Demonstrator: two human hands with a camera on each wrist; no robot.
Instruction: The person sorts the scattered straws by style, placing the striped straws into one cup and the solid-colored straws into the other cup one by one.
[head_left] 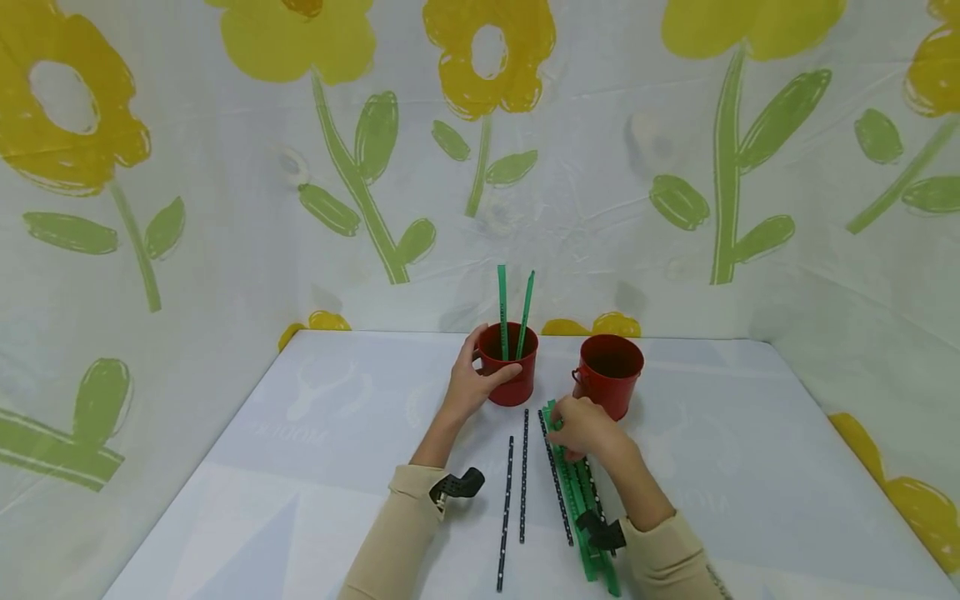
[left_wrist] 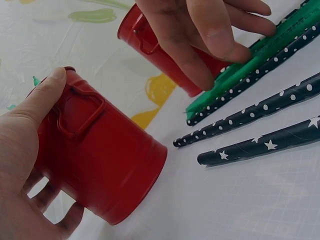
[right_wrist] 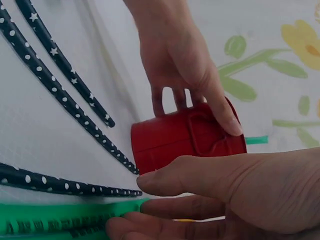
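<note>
My left hand grips a small red metal bucket by its side, thumb near the rim. Two green straws with printing stand upright in that bucket. Over a pile of green straws in printed wrappers is my right hand. Its fingertips reach down to the pile's far end, the thumb apart from the fingers; no straw is seen lifted. Black straws with white dots lie along the pile's edges. Left of it are a dotted black straw and a black straw with white stars.
A second red bucket stands behind my right hand, close to the pile's far end. The white table ends at a hanging sheet with yellow flowers. Black wrist devices sit on both sleeves.
</note>
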